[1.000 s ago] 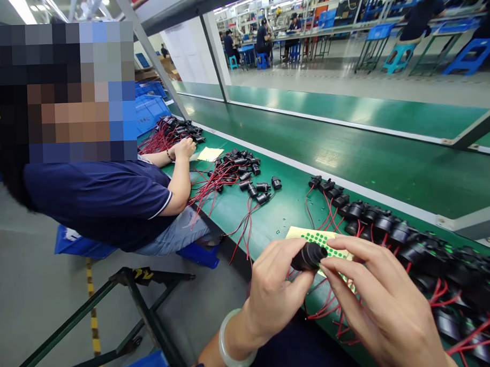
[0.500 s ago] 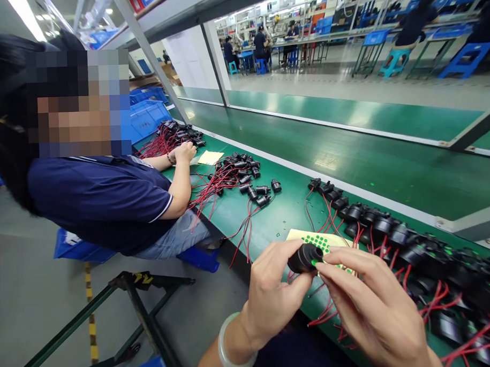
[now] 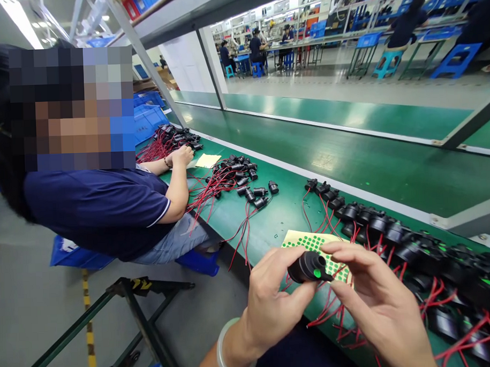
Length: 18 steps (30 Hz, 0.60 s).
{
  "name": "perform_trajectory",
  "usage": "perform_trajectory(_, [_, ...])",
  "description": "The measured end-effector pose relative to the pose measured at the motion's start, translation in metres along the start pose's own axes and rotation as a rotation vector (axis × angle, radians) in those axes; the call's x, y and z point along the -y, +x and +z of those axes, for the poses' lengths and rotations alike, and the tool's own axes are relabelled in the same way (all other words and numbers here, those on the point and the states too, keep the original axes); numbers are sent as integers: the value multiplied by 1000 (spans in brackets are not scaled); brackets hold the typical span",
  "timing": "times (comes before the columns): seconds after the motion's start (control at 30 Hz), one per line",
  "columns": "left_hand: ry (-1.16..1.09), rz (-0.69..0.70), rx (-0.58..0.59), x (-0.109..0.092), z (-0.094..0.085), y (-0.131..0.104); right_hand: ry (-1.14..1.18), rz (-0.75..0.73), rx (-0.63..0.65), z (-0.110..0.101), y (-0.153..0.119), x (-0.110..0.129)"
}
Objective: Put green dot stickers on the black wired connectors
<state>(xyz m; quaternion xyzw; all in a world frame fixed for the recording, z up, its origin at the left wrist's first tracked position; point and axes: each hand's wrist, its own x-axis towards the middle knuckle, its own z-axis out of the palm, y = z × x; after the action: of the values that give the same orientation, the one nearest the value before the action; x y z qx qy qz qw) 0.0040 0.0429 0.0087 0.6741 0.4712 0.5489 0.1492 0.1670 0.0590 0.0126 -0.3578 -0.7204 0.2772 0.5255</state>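
gripping the black part [image 3: 304, 267] between thumb and fingers, my left hand [image 3: 275, 300] holds it right of centre, low in the frame, its narrow end turned toward my right hand [image 3: 378, 302]. that hand is loosely curled, thumb and fingertips parted beside the narrow end; i can't tell whether the thumb touches it. a green dot [image 3: 317, 273] sits on the part, near that end. just beyond my hands lies a sheet [image 3: 289, 240] of green dots, flat on the green table [image 3: 266, 225], partly hidden by my fingers. from there to the lower right runs a crowd of black parts [image 3: 406, 250] with red wires, some bearing green dots. left of centre, a heap [image 3: 232, 170] of similar ones lies near a person [image 3: 97, 204] in a navy shirt.
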Motion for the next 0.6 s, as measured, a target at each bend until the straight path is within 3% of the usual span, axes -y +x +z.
perform_trajectory(0.1, [-2, 21, 8, -3, 1, 0, 152, 114, 61, 6, 4, 5])
perform_trajectory(0.33, [9, -30, 7, -3, 3, -5, 220, 133, 52, 12, -3, 2])
perform_trajectory(0.47, [-19, -5, -23, 4, 6, -14, 106, 12, -43, 11, -12, -3])
perform_trajectory(0.6, [-53, 126, 45, 4, 1, -15, -65, -122, 29, 7, -12, -1])
